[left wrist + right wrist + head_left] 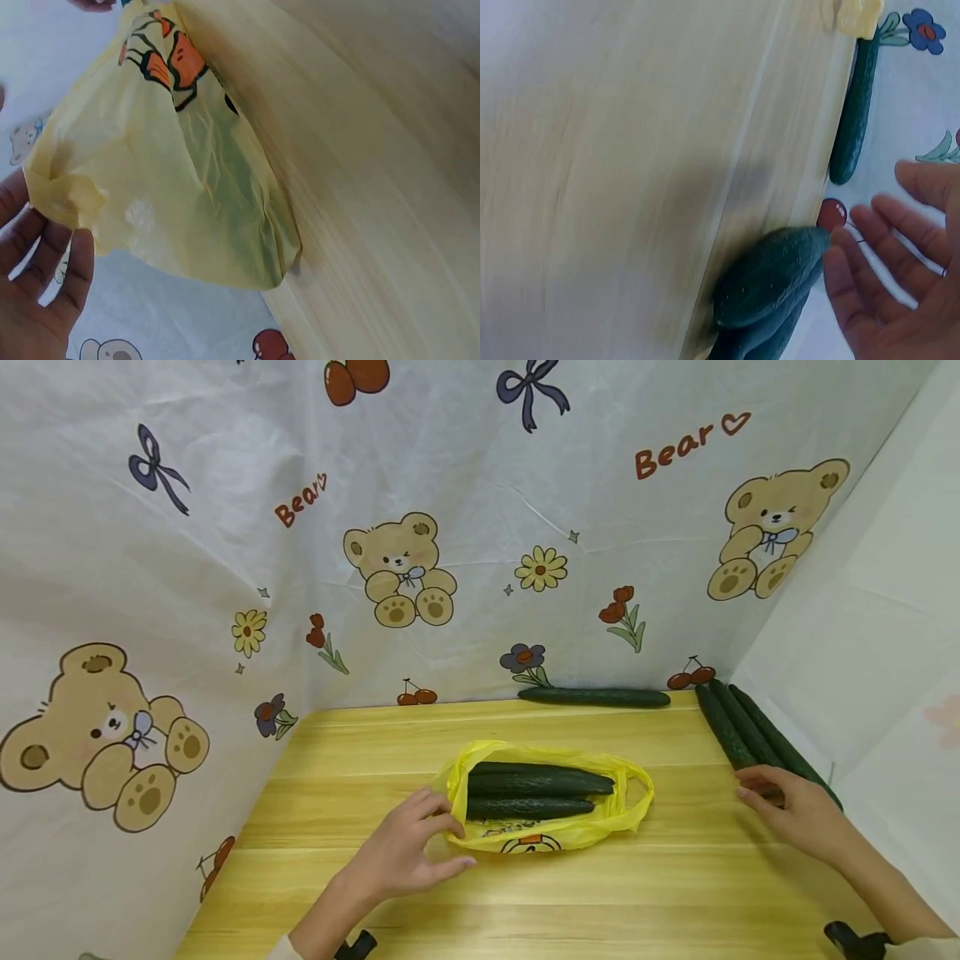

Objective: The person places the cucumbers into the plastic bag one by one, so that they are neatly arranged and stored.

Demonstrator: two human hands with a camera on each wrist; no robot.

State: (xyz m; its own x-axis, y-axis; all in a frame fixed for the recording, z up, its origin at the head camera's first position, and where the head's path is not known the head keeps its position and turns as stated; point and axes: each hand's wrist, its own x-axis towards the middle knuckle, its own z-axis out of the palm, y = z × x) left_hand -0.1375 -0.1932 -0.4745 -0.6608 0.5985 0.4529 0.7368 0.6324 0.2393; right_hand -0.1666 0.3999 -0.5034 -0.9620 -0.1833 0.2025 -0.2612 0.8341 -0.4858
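The thin, translucent yellow plastic bag (592, 834) lies mouth-up on a yellow wood-grained table (540, 902), two long, dark green cucumbers (540, 782) showing inside. Taking the bag as the dial's centre in the head view, the left hand (401, 847) is at 8 o'clock, its relaxed fingers touching the bag's rim, thumb spread apart. The right hand (795, 814) is at 3 o'clock, fingers loosely curved beside three dark green cucumbers (750, 727); whether the fingertips touch them, I cannot tell. Those three lie side by side between 2 and 3 o'clock, along a whitish side panel (900, 568). A single dark green cucumber (592, 697) lies at 1 o'clock, along the table's far edge. A creased white sheet (480, 485) hangs from 9 round to 1 o'clock, printed with tan bears (401, 572) and flowers (541, 568). Its red lettering (645, 464) reads "Bear" at 1 o'clock and again between 10 and 11. The bag's black-and-orange print (531, 842) sits at 6 o'clock, the small characters illegible.
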